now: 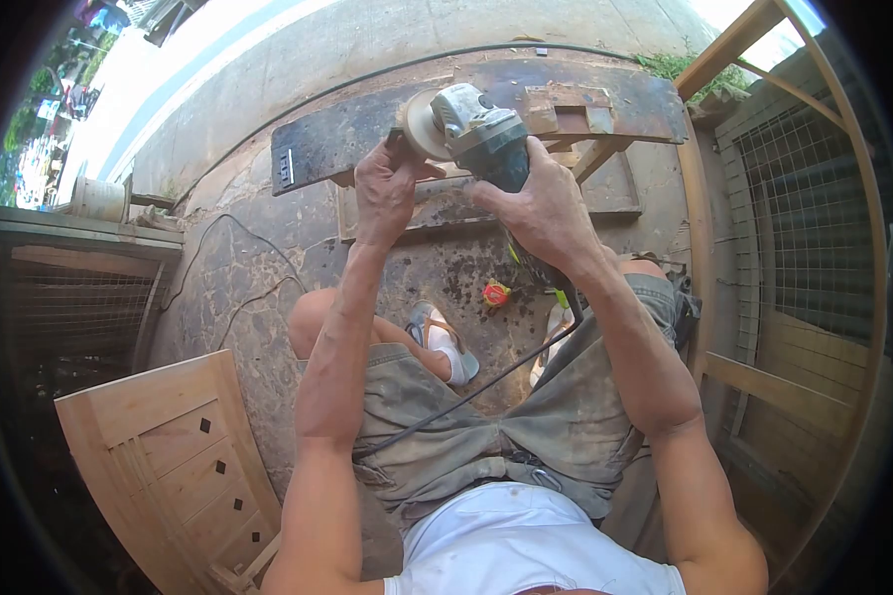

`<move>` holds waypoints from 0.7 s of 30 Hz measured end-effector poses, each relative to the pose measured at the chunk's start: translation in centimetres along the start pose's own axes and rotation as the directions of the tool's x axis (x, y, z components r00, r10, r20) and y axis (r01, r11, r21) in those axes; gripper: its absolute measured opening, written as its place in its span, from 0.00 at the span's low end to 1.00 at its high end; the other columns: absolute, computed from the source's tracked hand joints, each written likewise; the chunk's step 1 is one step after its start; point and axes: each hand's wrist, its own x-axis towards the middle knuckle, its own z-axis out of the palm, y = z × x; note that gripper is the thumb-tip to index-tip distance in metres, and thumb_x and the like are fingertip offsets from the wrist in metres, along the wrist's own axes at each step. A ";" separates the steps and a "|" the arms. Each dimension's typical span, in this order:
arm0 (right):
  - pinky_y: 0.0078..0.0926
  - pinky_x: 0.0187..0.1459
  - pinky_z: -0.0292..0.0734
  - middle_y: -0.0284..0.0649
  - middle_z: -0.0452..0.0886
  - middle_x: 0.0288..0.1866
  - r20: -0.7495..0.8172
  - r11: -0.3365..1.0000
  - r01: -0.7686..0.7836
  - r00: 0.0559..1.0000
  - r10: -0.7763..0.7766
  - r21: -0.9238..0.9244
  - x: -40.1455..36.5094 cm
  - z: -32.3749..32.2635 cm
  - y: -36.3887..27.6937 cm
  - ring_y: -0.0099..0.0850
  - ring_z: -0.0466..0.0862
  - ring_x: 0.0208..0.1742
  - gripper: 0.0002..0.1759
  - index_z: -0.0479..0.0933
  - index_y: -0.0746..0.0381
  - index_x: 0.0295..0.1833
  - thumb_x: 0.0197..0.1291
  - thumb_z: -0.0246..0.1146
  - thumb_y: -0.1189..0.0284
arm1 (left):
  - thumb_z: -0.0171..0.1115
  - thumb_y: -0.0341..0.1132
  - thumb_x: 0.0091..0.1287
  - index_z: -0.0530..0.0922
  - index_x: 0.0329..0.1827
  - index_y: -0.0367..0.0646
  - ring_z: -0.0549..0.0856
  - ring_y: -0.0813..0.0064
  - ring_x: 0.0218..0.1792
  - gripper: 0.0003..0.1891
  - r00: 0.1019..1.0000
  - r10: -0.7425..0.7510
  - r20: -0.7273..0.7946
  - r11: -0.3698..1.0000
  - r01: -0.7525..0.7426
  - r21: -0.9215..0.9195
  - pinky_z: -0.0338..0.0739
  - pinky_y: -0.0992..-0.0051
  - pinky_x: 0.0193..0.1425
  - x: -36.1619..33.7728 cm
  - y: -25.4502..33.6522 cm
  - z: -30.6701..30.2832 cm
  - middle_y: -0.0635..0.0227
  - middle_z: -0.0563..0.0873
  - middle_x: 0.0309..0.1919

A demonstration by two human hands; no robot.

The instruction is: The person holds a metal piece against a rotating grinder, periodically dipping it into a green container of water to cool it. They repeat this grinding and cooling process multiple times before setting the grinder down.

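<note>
Clamping angle grinder (471, 119), right grip (541, 213) closed round body; left grip (385, 193) pinches disc (419, 124); board (367, 129) marking unreadable.

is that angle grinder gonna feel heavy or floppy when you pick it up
Probably rigid and front-heavy: the angle grinder has a metal head, and both the right hand and left hand are on it. Its cord drapes limply across the lap, so it would likely trail and tug.

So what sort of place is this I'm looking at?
Probably an open-air carpentry yard: the left hand and right hand hold an angle grinder above a dark board, a wooden panel with diamond cut-outs lies lower left, and timber frames with wire mesh stand on the right.
</note>
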 end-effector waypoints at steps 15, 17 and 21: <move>0.48 0.59 0.90 0.63 0.93 0.48 0.027 1.000 -0.001 1.000 0.001 0.012 -0.1 -0.1 -0.6 0.53 0.96 0.52 0.38 0.78 0.76 0.65 0.63 0.77 0.54 | 0.67 0.36 0.87 0.89 0.64 0.35 0.97 0.73 0.42 0.14 1.000 0.017 0.024 1.000 -0.016 -0.026 0.92 0.71 0.49 0.0 -0.8 0.3 0.63 0.97 0.48; 0.48 0.58 0.90 0.63 0.93 0.48 0.026 1.000 -0.010 1.000 0.010 -0.001 0.0 -0.1 -0.4 0.53 0.96 0.52 0.39 0.78 0.76 0.65 0.63 0.78 0.54 | 0.67 0.36 0.87 0.89 0.64 0.36 0.97 0.73 0.42 0.13 1.000 0.003 0.020 1.000 -0.002 -0.026 0.91 0.72 0.49 0.1 -0.8 0.1 0.63 0.97 0.48; 0.48 0.58 0.90 0.63 0.93 0.48 0.025 1.000 -0.015 1.000 0.015 0.001 0.0 -0.1 -0.1 0.53 0.96 0.52 0.39 0.78 0.76 0.64 0.62 0.78 0.54 | 0.67 0.35 0.87 0.89 0.64 0.36 0.97 0.73 0.42 0.13 1.000 -0.009 0.023 0.999 0.010 -0.032 0.91 0.72 0.49 0.1 -0.8 0.1 0.63 0.97 0.48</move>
